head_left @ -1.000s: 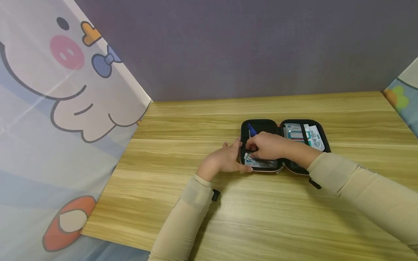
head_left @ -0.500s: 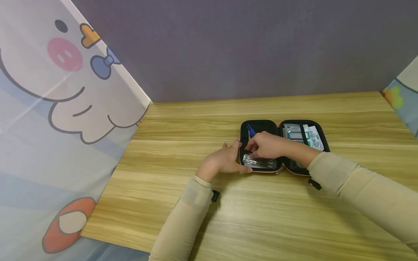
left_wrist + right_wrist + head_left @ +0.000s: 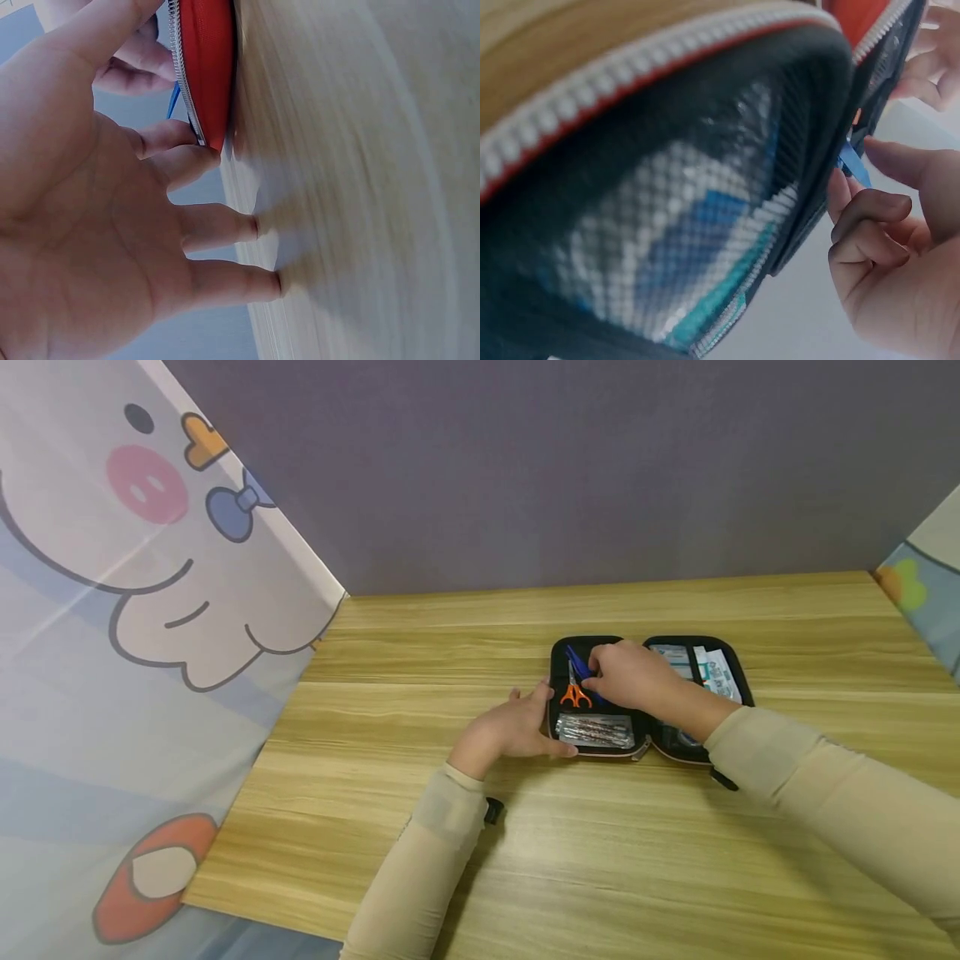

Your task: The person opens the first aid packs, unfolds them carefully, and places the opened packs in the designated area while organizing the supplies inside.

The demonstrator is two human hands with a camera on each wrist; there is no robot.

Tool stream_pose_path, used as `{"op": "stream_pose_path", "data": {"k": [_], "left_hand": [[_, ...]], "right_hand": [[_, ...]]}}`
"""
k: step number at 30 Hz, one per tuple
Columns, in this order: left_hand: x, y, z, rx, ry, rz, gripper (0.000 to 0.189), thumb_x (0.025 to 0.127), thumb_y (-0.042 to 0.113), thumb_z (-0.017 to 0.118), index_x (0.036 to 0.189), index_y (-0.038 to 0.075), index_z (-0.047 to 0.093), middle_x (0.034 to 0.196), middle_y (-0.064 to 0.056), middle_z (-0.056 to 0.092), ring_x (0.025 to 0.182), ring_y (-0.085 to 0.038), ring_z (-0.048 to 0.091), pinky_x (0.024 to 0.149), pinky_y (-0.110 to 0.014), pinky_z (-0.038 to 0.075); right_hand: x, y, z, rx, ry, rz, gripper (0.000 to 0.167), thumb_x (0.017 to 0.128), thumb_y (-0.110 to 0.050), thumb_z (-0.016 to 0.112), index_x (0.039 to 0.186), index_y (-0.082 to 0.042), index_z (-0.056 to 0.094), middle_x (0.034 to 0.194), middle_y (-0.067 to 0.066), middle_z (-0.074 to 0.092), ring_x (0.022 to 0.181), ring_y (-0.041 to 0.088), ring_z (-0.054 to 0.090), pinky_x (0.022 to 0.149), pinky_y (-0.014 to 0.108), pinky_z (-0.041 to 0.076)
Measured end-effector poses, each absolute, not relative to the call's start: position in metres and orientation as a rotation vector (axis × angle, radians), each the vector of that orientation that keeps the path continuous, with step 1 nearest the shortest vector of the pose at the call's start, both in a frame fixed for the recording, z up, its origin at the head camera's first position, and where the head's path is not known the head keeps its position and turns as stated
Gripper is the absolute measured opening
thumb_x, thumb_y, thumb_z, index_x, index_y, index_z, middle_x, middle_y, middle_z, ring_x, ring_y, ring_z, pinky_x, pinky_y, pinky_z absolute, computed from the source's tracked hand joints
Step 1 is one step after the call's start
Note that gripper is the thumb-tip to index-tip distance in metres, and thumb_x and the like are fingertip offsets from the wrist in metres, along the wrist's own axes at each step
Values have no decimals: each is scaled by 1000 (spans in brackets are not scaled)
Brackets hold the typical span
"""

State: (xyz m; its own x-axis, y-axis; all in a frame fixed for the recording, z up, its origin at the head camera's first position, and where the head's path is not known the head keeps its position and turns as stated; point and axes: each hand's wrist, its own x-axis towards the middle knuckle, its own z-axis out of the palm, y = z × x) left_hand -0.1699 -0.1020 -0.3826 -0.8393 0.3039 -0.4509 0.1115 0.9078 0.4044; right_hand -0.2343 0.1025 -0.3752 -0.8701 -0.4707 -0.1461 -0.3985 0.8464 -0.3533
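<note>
A zippered first-aid case [image 3: 557, 652] lies open on the table, black inside and red outside. My left hand [image 3: 517, 727] holds its near left corner, thumb along the front edge and fingers at the left side; the last two fingers [image 3: 232, 285] reach straight down to the wood. Over the left half, my right hand [image 3: 630, 675] pinches blue plastic tweezers [image 3: 852, 161] between thumb and forefinger; the hand partly covers them. Beside them are small orange-handled scissors [image 3: 574, 695]. A clear packet with thin dark items [image 3: 596, 731] lies at the front of that half.
White and teal packets [image 3: 716, 672] sit under a black strap in the case's right half, partly behind the right forearm. A mesh pocket [image 3: 660, 247] there holds blue and teal packets. The wooden table [image 3: 420, 652] runs back to a grey panel [image 3: 562, 477].
My right hand has moved from the front packet up and to the right, onto the blue tweezers, uncovering the orange scissors and the packet. The left hand has stayed at the case's corner.
</note>
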Motion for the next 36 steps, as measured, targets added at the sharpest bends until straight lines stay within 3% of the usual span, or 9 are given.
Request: {"op": "stream_pose_path", "data": {"k": [5,9,13,18,23,26,30,33,36], "left_hand": [[-170,-100,-382,301,2543,493,127,88,64,79,173,16,-2,179,4,24,167,-42,7,133,-58,25],[-170,-100,-383,307,2543,494,127,88,63,79,173,16,-3,178,5,25,167,-43,7,133,-57,25],[-171,-100,-383,313,2546,484,127,89,64,79,173,16,-3,178,5,26,166,-43,8,133,-57,25],[-171,-100,-382,315,2548,480,126,89,64,79,173,16,-2,179,4,25,167,-43,7,133,-58,25],[-171,-101,-382,311,2544,468,126,88,65,79,173,16,-2,179,3,23,167,-42,7,133,-57,26],[-171,-101,-383,305,2540,457,127,88,65,79,173,17,-2,179,4,23,167,-42,7,133,-57,26],[-172,-102,-383,308,2535,460,126,88,65,79,173,18,-2,179,1,22,167,-42,6,133,-57,26],[-173,-101,-383,308,2537,468,125,88,65,79,173,18,0,179,-3,22,167,-42,6,133,-57,26],[-173,-100,-383,309,2536,477,125,88,64,79,173,18,0,179,-2,23,166,-43,6,133,-57,25]], "right_hand": [[-237,106,-381,-672,2763,-463,17,104,-22,68,94,-8,69,76,5,65,61,17,58,56,30,44],[-238,108,-381,-655,2760,-529,18,103,-20,67,90,-8,67,71,4,63,59,18,55,57,31,43],[-239,106,-380,-632,2773,-489,23,100,-27,74,104,-4,70,84,9,71,66,20,63,61,36,52],[-239,103,-380,-648,2770,-410,39,99,-24,74,124,5,71,113,21,77,85,27,75,79,50,63],[-240,102,-379,-616,2705,-602,28,99,-19,71,113,5,75,91,15,77,69,21,67,70,39,58],[-239,98,-382,-618,2626,-672,20,99,-20,72,93,-1,74,73,7,72,60,16,63,61,30,51],[-237,90,-387,-609,2598,-664,35,99,-23,73,68,-12,61,54,-3,54,47,9,51,51,24,42],[-238,84,-387,-585,2625,-620,42,98,-27,75,62,-16,58,52,-6,47,46,8,43,50,23,40],[-240,82,-386,-554,2627,-578,38,99,-28,75,66,-13,67,55,-4,54,48,10,50,51,25,43]]}}
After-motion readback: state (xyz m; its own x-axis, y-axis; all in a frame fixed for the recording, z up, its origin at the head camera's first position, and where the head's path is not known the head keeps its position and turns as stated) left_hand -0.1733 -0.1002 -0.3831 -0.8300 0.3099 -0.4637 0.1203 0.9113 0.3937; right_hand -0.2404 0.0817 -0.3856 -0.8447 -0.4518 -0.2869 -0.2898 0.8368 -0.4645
